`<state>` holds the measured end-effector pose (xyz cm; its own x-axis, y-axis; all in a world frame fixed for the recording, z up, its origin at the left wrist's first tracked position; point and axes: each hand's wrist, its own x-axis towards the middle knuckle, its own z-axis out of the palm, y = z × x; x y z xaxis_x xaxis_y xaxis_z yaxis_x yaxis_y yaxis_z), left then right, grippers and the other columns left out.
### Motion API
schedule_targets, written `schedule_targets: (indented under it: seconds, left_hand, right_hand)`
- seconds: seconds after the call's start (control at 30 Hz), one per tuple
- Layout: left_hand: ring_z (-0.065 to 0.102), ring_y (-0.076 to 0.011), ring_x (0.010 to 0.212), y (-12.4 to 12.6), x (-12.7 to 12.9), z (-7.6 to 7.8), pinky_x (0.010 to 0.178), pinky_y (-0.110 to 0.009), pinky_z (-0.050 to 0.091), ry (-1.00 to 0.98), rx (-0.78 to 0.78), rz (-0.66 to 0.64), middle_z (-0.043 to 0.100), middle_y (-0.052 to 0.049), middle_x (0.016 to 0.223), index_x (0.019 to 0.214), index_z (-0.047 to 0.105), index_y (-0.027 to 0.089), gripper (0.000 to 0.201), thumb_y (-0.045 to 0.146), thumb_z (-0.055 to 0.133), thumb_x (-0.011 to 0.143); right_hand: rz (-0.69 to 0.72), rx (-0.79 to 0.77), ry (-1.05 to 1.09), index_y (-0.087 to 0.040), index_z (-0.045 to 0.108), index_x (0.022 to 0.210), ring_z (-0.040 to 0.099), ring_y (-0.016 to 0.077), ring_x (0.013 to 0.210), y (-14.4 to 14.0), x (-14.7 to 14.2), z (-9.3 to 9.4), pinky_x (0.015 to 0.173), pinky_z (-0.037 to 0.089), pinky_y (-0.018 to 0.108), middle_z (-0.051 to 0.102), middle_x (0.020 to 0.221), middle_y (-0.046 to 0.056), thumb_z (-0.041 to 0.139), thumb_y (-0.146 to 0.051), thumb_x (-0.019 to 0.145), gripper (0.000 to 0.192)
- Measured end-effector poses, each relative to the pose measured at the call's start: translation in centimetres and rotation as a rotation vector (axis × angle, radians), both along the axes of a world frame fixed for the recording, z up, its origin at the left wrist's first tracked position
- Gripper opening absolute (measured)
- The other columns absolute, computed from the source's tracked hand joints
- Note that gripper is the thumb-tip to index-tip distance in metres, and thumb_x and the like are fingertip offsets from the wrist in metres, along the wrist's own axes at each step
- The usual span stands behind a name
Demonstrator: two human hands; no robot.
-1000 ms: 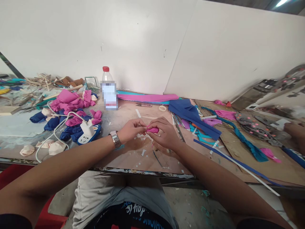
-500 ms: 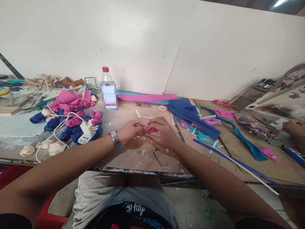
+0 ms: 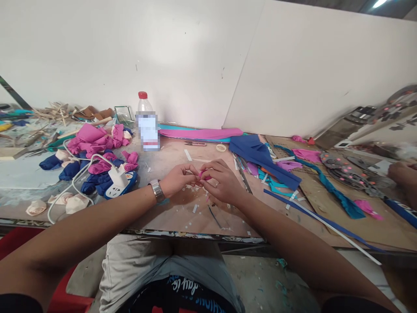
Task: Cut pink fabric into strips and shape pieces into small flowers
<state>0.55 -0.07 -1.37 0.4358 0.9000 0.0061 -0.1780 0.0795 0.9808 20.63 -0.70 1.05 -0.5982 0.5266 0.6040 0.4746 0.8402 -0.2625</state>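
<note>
Pink piece pinched between both hands, mid-table near the front edge.
Left hand and right hand close fingertips on it; fingers hide most of it, so its shape is unclear. Another person's hand is cut off at the table's right edge.

The pink piece shows less than before: the right hand now closes further over it, leaving only a small spot visible between the fingertips. The left hand sits tighter against the right. At the far right edge, another person's hand has drawn back slightly.
</note>
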Motion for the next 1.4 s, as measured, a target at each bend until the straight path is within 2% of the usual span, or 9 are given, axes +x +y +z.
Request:
schedule_targets:
  seconds: [0.17, 0.33, 0.5, 0.63, 0.87, 1.07, 1.23, 1.4]
  left_hand:
    - [0.072, -0.0161, 0.071, 0.15, -0.06, 0.13, 0.069, -0.026, 0.052, 0.005, 0.087, -0.019, 0.075, -0.004, 0.076, 0.085, 0.059, 0.015, 0.022, 0.025, 0.075, 0.073]
    - [0.073, -0.0163, 0.069, 0.19, -0.04, 0.03, 0.066, -0.025, 0.052, -0.014, 0.107, -0.007, 0.074, -0.003, 0.072, 0.082, 0.057, 0.015, 0.02, 0.021, 0.073, 0.072]
    - [0.074, -0.0164, 0.071, 0.23, 0.0, -0.3, 0.07, -0.026, 0.053, -0.035, 0.124, -0.022, 0.074, -0.003, 0.074, 0.082, 0.055, 0.016, 0.022, 0.023, 0.074, 0.073]
    - [0.073, -0.0166, 0.072, 0.15, 0.02, -0.33, 0.071, -0.027, 0.054, 0.011, 0.159, -0.013, 0.074, -0.003, 0.073, 0.08, 0.056, 0.016, 0.022, 0.025, 0.075, 0.074]
    - [0.073, -0.0173, 0.078, -0.32, -0.04, 0.14, 0.074, -0.028, 0.054, 0.121, 0.223, 0.005, 0.076, -0.008, 0.081, 0.083, 0.062, 0.014, 0.023, 0.03, 0.077, 0.077]
    - [0.071, -0.0185, 0.081, -0.39, -0.18, 0.22, 0.076, -0.029, 0.053, 0.201, 0.258, -0.008, 0.076, -0.011, 0.087, 0.09, 0.071, 0.013, 0.033, 0.045, 0.071, 0.084]
    - [0.066, -0.016, 0.075, -0.39, -0.18, 0.16, 0.069, -0.026, 0.049, 0.316, 0.371, 0.052, 0.075, -0.009, 0.086, 0.089, 0.071, 0.013, 0.033, 0.044, 0.064, 0.089]
    - [0.066, -0.0164, 0.082, -0.35, -0.31, 0.19, 0.074, -0.026, 0.048, 0.313, 0.476, 0.024, 0.075, -0.008, 0.092, 0.096, 0.074, 0.013, 0.033, 0.043, 0.059, 0.093]
  right_hand:
    - [-0.035, -0.008, 0.032, -0.024, 0.066, 0.089, 0.059, 0.0241, 0.098, -0.16, -0.13, 0.13, 0.096, 0.044, 0.045, 0.07, 0.102, 0.005, 0.066, -0.026, 0.09, 0.002]
    - [-0.059, -0.016, 0.042, -0.024, 0.064, 0.108, 0.059, 0.0255, 0.096, -0.43, -0.35, 0.42, 0.094, 0.045, 0.046, 0.071, 0.101, 0.006, 0.066, -0.026, 0.089, 0.019]
    - [-0.025, -0.04, 0.039, -0.025, 0.068, 0.11, 0.061, 0.025, 0.1, -0.28, -0.25, 0.27, 0.094, 0.047, 0.045, 0.07, 0.105, 0.007, 0.064, -0.026, 0.09, 0.02]
    - [-0.033, -0.066, 0.034, -0.024, 0.068, 0.104, 0.061, 0.0252, 0.098, -0.22, -0.05, 0.29, 0.093, 0.047, 0.044, 0.07, 0.102, 0.007, 0.066, -0.026, 0.088, 0.016]
    - [-0.078, -0.142, 0.093, -0.023, 0.066, 0.086, 0.06, 0.0224, 0.085, -0.07, -0.11, -0.08, 0.081, 0.048, 0.038, 0.069, 0.08, 0.003, 0.067, -0.02, 0.085, 0.003]
    - [-0.15, -0.264, 0.195, -0.023, 0.067, 0.084, 0.061, 0.0194, 0.079, -0.02, -0.11, -0.4, 0.073, 0.047, 0.034, 0.069, 0.082, 0.002, 0.069, -0.025, 0.086, 0.004]
    - [-0.136, -0.284, 0.218, -0.022, 0.07, 0.081, 0.061, 0.0192, 0.079, -0.16, -0.32, -0.09, 0.071, 0.046, 0.033, 0.07, 0.079, 0.003, 0.07, -0.028, 0.086, 0.008]
    - [-0.201, -0.405, 0.278, -0.021, 0.073, 0.079, 0.064, 0.0179, 0.075, -0.43, -0.46, 0.21, 0.069, 0.047, 0.032, 0.071, 0.077, 0.003, 0.072, -0.032, 0.085, 0.013]
